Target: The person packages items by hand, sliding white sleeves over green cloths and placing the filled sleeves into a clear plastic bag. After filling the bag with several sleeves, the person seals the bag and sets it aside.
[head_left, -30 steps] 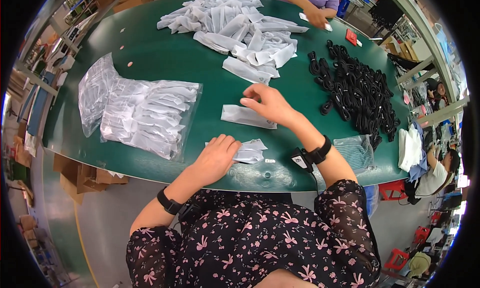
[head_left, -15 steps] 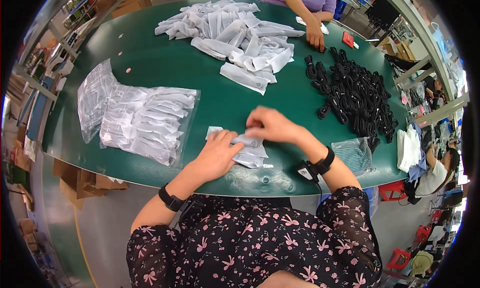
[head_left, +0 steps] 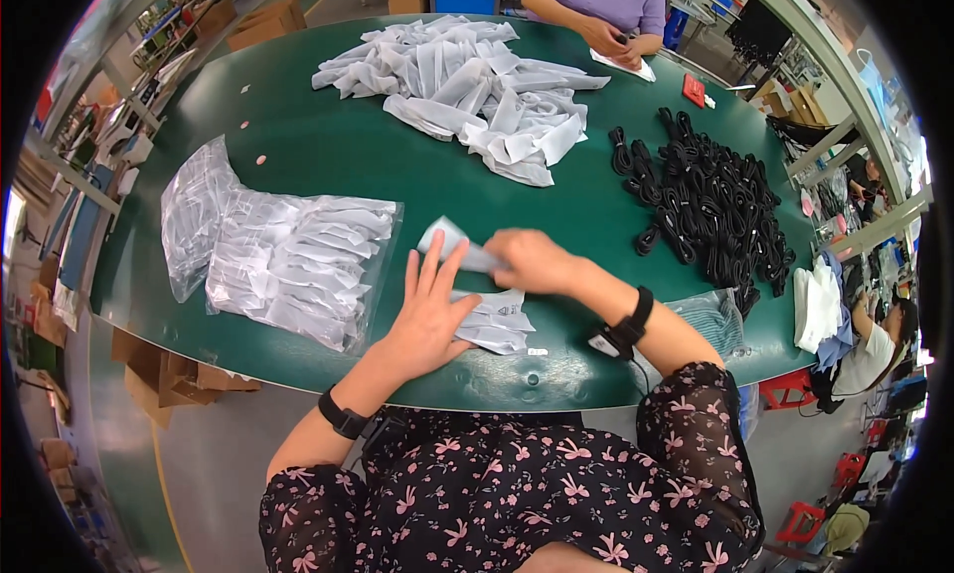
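My right hand is closed on the end of a whitish pouch, which is slightly smeared by motion and slants up to the left. My left hand lies with its fingers stretched and spread, their tips by the raised pouch. Under its thumb side is a small group of whitish pouches lying together on the green table. A small white label-like piece lies just right of them.
At left are clear bags of whitish pouches. A heap of loose pouches lies at the far side, coiled black cables at right, a striped clear bag nearer. Across the table a person's hands hold something dark above a white pouch.
A pouch lying at the near edge of the far heap is gone from there; my right hand now grips one. My left fingers have spread. The other person's hands have come together.
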The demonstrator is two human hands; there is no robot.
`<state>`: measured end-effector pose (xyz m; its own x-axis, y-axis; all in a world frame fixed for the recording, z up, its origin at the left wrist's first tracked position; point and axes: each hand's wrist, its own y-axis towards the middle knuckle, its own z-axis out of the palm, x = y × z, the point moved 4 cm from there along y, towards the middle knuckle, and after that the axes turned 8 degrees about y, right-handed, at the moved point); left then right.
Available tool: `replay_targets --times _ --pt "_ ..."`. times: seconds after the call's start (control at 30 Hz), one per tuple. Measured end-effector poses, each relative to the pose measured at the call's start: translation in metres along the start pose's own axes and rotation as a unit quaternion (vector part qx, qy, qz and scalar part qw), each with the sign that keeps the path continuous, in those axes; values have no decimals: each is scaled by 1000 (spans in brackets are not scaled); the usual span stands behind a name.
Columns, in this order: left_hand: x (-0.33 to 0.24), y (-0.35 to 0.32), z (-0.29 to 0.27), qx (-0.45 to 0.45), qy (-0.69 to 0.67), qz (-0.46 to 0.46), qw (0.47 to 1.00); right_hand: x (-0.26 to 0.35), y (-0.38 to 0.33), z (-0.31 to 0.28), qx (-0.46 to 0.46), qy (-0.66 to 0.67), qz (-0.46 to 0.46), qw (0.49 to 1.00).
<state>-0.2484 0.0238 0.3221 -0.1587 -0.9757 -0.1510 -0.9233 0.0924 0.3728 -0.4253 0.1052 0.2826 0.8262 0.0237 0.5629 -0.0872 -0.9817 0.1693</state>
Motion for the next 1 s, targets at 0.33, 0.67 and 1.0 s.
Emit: replay_targets --times 0.33,0.67,1.0 --pt "12 -2 22 91 -106 16 990 -74 22 -53 -242 -301 52 921" --pt "8 -5 16 88 -129 -1 988 -55 15 -30 -64 -133 211 966" --pt "6 3 3 7 -3 -2 1000 11 -15 -9 -36 6 -31 999"
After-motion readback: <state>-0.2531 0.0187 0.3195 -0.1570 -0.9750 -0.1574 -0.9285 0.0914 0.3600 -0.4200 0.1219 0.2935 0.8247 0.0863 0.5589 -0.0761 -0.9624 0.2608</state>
